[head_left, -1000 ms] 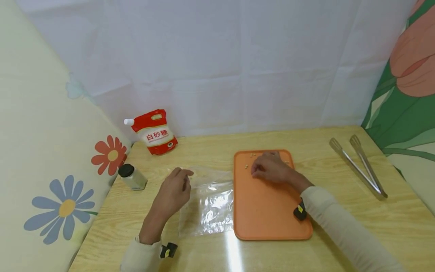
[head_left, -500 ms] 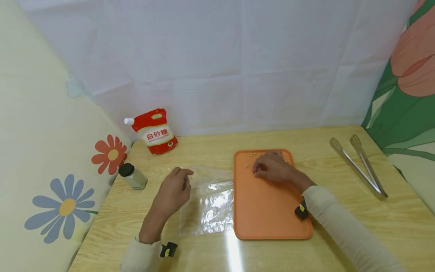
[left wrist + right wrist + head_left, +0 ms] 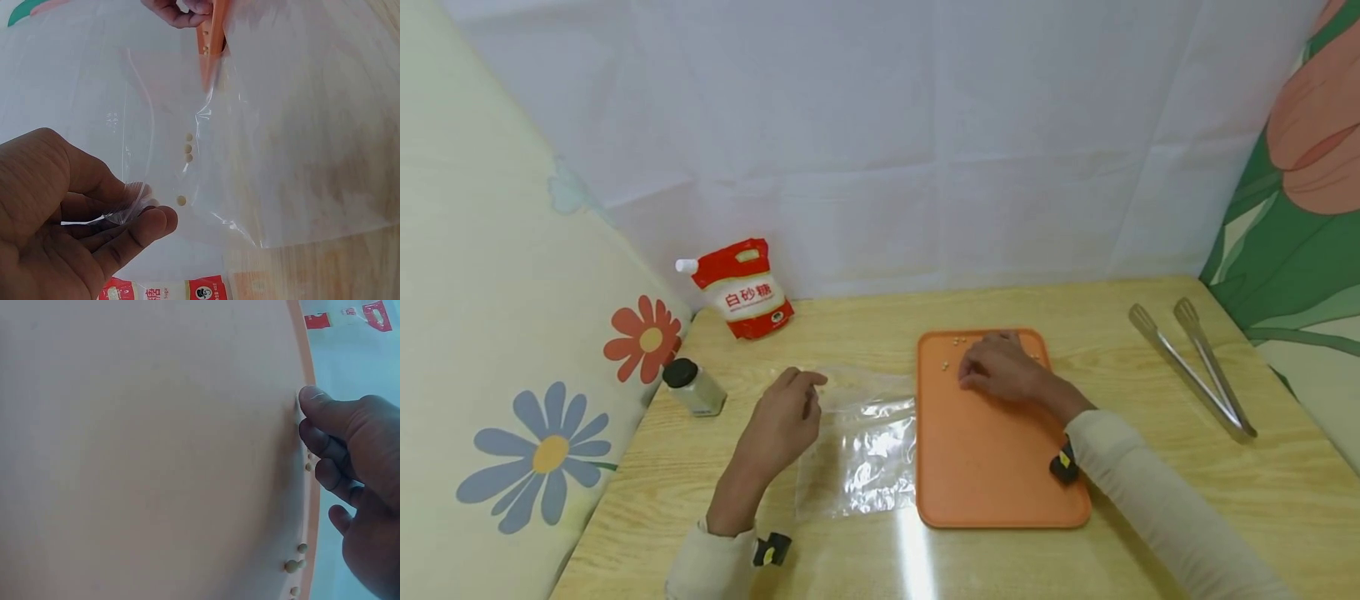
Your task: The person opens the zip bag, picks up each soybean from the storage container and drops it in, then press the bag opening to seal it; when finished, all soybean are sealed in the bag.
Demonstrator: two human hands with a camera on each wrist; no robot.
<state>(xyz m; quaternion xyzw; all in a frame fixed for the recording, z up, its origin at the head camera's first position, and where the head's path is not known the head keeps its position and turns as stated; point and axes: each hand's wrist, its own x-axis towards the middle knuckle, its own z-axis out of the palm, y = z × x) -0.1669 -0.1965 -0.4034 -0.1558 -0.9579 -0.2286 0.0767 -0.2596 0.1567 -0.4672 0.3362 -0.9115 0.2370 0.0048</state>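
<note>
My left hand (image 3: pixel 782 417) pinches the zip edge of a clear plastic zip bag (image 3: pixel 868 467) that lies left of an orange tray (image 3: pixel 1000 475). Several small round beige beans (image 3: pixel 188 149) show through the plastic in the left wrist view. Over the tray's far part is my right hand (image 3: pixel 1000 367), its fingers curled and its thumb (image 3: pixel 317 399) close to the forefinger. I cannot tell whether a bean is between those fingertips. Loose beans (image 3: pixel 945 367) lie near the tray's far end, and more beans (image 3: pixel 292 566) show beside the hand in the right wrist view.
A red and white pouch of white sugar (image 3: pixel 741 292) with a white spout stands at the back left. In front of it a black-capped jar (image 3: pixel 696 390) lies tilted. Metal tongs (image 3: pixel 1202 375) lie spread on the right side of the wooden table (image 3: pixel 850 321).
</note>
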